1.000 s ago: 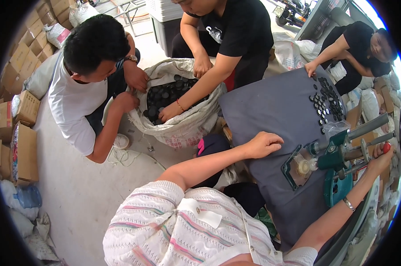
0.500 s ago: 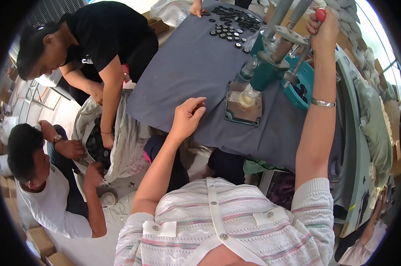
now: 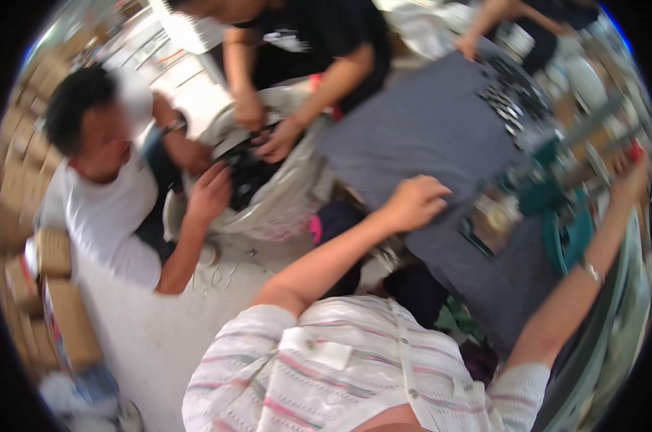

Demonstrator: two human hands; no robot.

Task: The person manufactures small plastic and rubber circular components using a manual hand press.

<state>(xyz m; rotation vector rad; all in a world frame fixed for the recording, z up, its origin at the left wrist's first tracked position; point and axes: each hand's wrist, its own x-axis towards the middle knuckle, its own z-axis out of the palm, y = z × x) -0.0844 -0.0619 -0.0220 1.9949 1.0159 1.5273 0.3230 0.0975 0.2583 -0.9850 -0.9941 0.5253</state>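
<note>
My left hand (image 3: 416,201) rests with curled fingers on the grey cloth-covered table (image 3: 420,137), near its left edge; nothing shows in it. My right hand (image 3: 632,176) is raised at the far right, closed around the red-tipped lever (image 3: 634,153) of a green hand press (image 3: 556,198) that stands on the table. A square metal base plate (image 3: 488,223) lies under the press head. The whole picture is blurred by motion.
A heap of small dark parts (image 3: 513,90) lies at the table's far end, by another person's hand (image 3: 470,47). Two more people reach into a pale sack of dark parts (image 3: 283,198) on the floor. Cardboard boxes (image 3: 59,317) line the left.
The view has swung back to the left, bringing the sack and the two people to the upper left. My left hand stays on the table and my right hand stays on the lever.
</note>
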